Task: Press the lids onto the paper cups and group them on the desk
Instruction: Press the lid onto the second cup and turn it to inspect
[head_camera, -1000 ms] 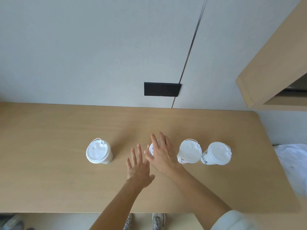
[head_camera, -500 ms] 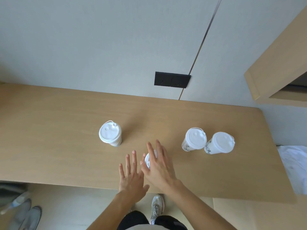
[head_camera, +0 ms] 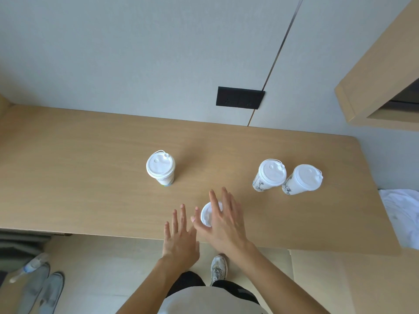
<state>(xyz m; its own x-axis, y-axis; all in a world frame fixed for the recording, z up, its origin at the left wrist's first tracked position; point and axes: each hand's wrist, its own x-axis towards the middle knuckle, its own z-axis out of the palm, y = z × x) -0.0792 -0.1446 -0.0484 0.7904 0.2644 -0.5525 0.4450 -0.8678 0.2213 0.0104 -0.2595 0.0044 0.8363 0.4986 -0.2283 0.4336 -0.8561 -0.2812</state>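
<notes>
My right hand's (head_camera: 223, 223) fingers (head_camera: 214, 202) lie straight and a little apart, flat on the lid (head_camera: 205, 217) of the cup (head_camera: 202, 223) I am working on. They press and do not clamp. My left hand (head_camera: 181, 236) is just beside the cup on its left, fingers straight and spread, holding nothing. I cannot tell if it touches the desk (head_camera: 90, 166).

A second ago this cup stood in the row, just beside the pair on the right. Now it is close to the front edge and well apart from them, still under my palm. I judge that the lid is being seated but the grouping has gone backwards, so this cup must return.

The inner cup (head_camera: 272, 173) and outer cup (head_camera: 305, 179) touch each other near the right edge. The lone cup (head_camera: 160, 166) stands toward the middle, well apart from them. All three already wear lids.

The lids are white, round, probably thin plastic, with a raised rim and a small tethered plug. The cups are tapered paper. The pair carries dark drawings, and the lone cup has a greenish band at its foot. The desk is pale wood grain, matte and flat.
</notes>
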